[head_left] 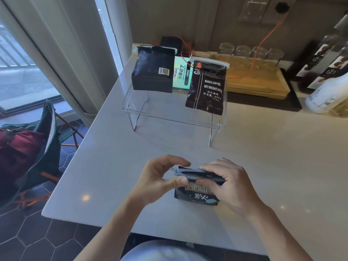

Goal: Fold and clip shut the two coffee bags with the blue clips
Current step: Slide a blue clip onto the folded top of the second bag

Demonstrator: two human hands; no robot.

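- a dark coffee bag [195, 194] stands on the worktop [244, 157] at 6 o'clock, close to the near edge, its top folded over
- a blue clip [195, 173] lies along that fold; its rails look parted, so it seems not yet snapped shut
- the left hand [160, 178] pinches the clip's 9 o'clock end between thumb and forefinger; the right hand [227, 183] is closed over the 3 o'clock end and the bag top
- two more bags hang from a clear stand [169, 117] at 12 o'clock: a black one [153, 70] and a brown one [207, 87], each under a pale clip; whether they count towards the task i cannot tell
- risk: the fold could spring open if the right hand eases off before the clip locks
- risk: the clip sits slightly skew to the bag top, so it may bite only part of the fold and leave a corner gaping
- risk: pressing down on one end could tip the bag, which stands on a narrow base
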